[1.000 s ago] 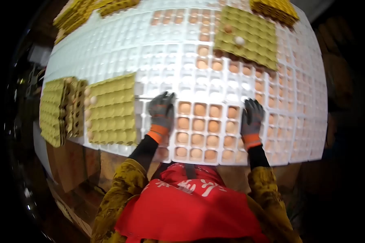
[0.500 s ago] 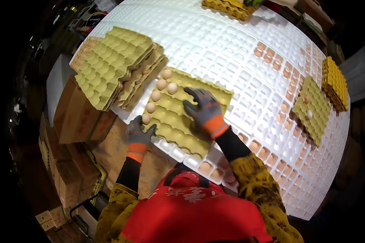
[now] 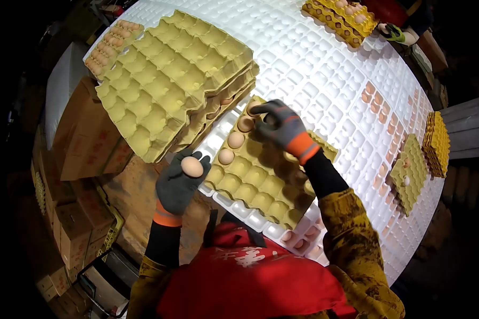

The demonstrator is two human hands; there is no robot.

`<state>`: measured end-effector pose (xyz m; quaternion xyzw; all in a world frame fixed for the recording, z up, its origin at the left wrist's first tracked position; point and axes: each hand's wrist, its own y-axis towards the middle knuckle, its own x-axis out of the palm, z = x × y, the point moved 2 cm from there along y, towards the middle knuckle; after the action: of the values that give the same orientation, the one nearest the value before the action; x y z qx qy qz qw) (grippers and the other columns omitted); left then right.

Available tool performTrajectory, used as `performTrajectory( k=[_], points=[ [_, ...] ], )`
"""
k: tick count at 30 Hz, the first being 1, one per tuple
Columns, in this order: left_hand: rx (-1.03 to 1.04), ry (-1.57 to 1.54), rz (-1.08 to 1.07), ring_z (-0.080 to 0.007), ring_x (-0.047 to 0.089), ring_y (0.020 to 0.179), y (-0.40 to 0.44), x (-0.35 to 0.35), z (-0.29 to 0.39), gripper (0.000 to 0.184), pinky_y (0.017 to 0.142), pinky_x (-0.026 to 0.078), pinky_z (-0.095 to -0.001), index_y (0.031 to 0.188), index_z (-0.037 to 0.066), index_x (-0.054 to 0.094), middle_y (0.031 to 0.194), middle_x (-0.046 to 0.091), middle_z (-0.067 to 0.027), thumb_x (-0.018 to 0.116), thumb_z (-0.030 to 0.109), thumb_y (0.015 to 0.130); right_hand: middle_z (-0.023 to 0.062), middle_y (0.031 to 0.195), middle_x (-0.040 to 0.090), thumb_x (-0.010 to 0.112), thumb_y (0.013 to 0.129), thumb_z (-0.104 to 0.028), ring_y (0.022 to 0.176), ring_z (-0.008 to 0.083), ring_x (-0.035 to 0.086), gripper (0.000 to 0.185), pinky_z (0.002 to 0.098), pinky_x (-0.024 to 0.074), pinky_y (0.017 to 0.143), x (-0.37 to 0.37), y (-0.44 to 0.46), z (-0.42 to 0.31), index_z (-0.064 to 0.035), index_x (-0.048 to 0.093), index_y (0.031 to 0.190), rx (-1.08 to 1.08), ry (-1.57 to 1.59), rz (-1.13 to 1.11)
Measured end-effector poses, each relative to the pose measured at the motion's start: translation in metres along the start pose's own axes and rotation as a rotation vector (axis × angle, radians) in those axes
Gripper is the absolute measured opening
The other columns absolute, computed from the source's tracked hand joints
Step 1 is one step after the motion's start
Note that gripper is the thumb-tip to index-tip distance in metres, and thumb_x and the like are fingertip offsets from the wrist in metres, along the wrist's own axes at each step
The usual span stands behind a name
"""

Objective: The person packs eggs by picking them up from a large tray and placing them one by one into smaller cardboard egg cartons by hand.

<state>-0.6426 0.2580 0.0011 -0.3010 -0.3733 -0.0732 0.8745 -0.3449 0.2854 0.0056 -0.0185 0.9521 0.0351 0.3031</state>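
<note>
My left hand (image 3: 178, 183), in a grey glove with an orange cuff, is turned palm up and cradles a pale brown egg (image 3: 191, 167) with bent fingers. It is just off the near-left edge of a yellow-green egg tray (image 3: 250, 183). Along the tray's left side sits a row of eggs, among them a near egg (image 3: 226, 157) and another egg (image 3: 236, 140). Over the tray's far part, my right hand (image 3: 282, 127) curls its fingers onto the far egg (image 3: 252, 109) of that row. This hand hides the cups under it.
Stacked egg trays (image 3: 175, 74) stand left of my tray, with eggs between layers. White plastic trays (image 3: 298, 69) cover the table, some holding eggs. At the far side are yellow trays (image 3: 335, 24) and another person's gloved hand (image 3: 394, 33). Cardboard boxes (image 3: 93, 138) stand at left.
My left hand has lifted the nearest egg off the tray's left row and turned palm up with it. My right hand has reached to the row's far end. The camera view has shifted.
</note>
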Motion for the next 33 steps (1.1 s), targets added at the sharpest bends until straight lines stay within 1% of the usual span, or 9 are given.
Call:
performTrajectory(
  k=[2,5,7,9,12,15,19,25,33],
  points=[
    [-0.026,0.104,-0.035,-0.0299,0.062,0.108,0.009,0.0,0.001,0.038,0.097,0.052,-0.0415,0.127,0.0,0.054,0.12,0.059,-0.0152,0.055,0.023,0.097,0.009,0.108,0.062,0.068,0.084,-0.021,0.101,0.0285,0.063,0.034,0.0413,0.0536,0.082,0.026,0.024,0.002,-0.0227,0.069,0.118,-0.29,-0.673,-0.193],
    [0.101,0.792,-0.186,-0.028,0.063,0.104,0.039,-0.02,-0.012,0.043,0.089,0.053,-0.0414,0.129,0.004,0.057,0.118,0.06,-0.014,0.068,0.018,0.09,0.0101,0.11,0.063,0.068,0.086,-0.02,0.095,0.0272,0.065,0.034,0.0412,0.0536,0.079,0.024,0.029,0.0,-0.0174,0.065,0.12,-0.212,-0.591,-0.274],
    [0.535,1.5,-0.109,-0.0273,0.063,0.102,0.041,0.011,-0.028,0.052,0.086,0.053,-0.0414,0.13,0.008,0.059,0.117,0.06,-0.0138,0.077,0.016,0.083,0.0094,0.116,0.065,0.067,0.086,-0.016,0.095,0.0221,0.066,0.037,0.0385,0.0545,0.075,0.009,0.007,0.012,-0.0133,0.063,0.123,0.056,0.137,0.09],
    [0.452,2.05,-0.181,-0.035,0.063,0.102,0.041,0.021,-0.038,0.062,0.085,0.053,-0.0432,0.134,0.015,0.059,0.117,0.058,-0.0161,0.081,0.028,0.078,0.006,0.112,0.064,0.067,0.087,-0.013,0.086,0.0126,0.063,0.048,0.0283,0.0533,0.065,-0.012,-0.003,0.025,-0.0109,0.057,0.134,0.386,0.798,0.146],
    [0.365,2.128,-0.345,-0.033,0.064,0.096,0.048,0.017,-0.037,0.059,0.08,0.054,-0.0432,0.134,0.017,0.058,0.114,0.057,-0.015,0.079,0.026,0.079,0.0063,0.111,0.062,0.068,0.087,-0.013,0.083,0.0129,0.061,0.051,0.0278,0.0532,0.066,-0.023,-0.002,0.041,-0.0087,0.058,0.136,0.364,1.047,0.104],
    [0.266,2.247,-0.464,-0.032,0.066,0.092,0.052,0.04,-0.019,0.047,0.074,0.054,-0.0428,0.122,0.015,0.059,0.109,0.057,-0.0131,0.077,0.024,0.08,0.0137,0.12,0.062,0.075,0.087,-0.039,0.093,0.0256,0.065,0.047,0.035,0.0542,0.083,-0.016,0.03,0.027,-0.012,0.067,0.124,0.132,-0.158,0.12],
    [0.448,2.315,-0.57,-0.0321,0.065,0.088,0.052,0.037,-0.022,0.033,0.069,0.051,-0.0438,0.106,0.011,0.058,0.101,0.059,-0.0105,0.075,0.019,0.078,0.0179,0.127,0.059,0.08,0.075,-0.055,0.106,0.0358,0.065,0.06,0.0407,0.0533,0.092,0.022,0.049,0.018,-0.0138,0.071,0.118,0.269,-0.828,-0.14],
    [0.679,1.742,-0.361,-0.0345,0.065,0.103,0.054,0.033,-0.007,0.048,0.083,0.054,-0.0395,0.13,0.015,0.064,0.12,0.063,-0.0151,0.071,0.01,0.082,0.0119,0.118,0.062,0.082,0.078,-0.031,0.104,0.0294,0.064,0.045,0.0383,0.0513,0.092,-0.01,-0.01,0.039,-0.0082,0.07,0.114,0.156,0.22,0.387],
    [0.581,2.23,-0.485,-0.0401,0.059,0.117,0.113,0.025,-0.047,0.051,0.098,0.048,-0.0416,0.132,0.01,0.062,0.14,0.052,-0.0217,0.06,0.003,0.082,0.014,0.124,0.061,0.083,0.08,-0.024,0.117,0.0271,0.059,0.051,0.0385,0.0489,0.099,-0.021,-0.179,0.049,-0.0049,0.065,0.123,0.242,0.256,0.525]
  ],
)
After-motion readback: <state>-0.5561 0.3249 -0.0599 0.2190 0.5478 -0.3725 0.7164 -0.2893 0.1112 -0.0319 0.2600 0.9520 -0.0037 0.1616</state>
